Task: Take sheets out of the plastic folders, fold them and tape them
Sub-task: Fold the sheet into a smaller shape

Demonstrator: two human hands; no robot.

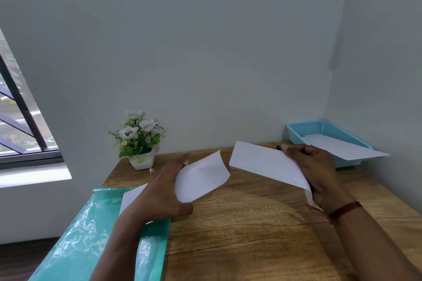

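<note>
Head view: the task is judged to be partway through. A folded sheet point(262, 162) is gripped at its right end by the right hand point(319, 171), whose fingers and thumb are curled round it. It is held above the table point(251, 223), and its free end points toward the left hand point(159, 189). Whether the fold is taped cannot be told; no tape and no dispenser are seen anywhere in the view.

A second sheet point(203, 178) lies under the left hand, whose fingers are stretched out straight across it with the thumb at its near edge. No pinch is plainly shown. The part of this sheet on the right-hand side of the left hand curls up off the table. Its other end is seen behind the left wrist, on the green plastic folder point(91, 235). The folder lies along the table edge beneath the left forearm. This sheet is judged to be nearly drawn out and not yet folded.

Beyond the right hand, in the far corner, a blue basket point(319, 130) is seen with white paper point(342, 148) lying in it, one corner sticking out over the rim. Whether that paper is finished work cannot be told.

What is left, as far as can be judged: the second sheet is to be folded and both sheets are to be taped. How many sheets remain inside the folder is hidden.

A pot of white flowers point(139, 139) stands beyond the left hand, against the wall.
</note>
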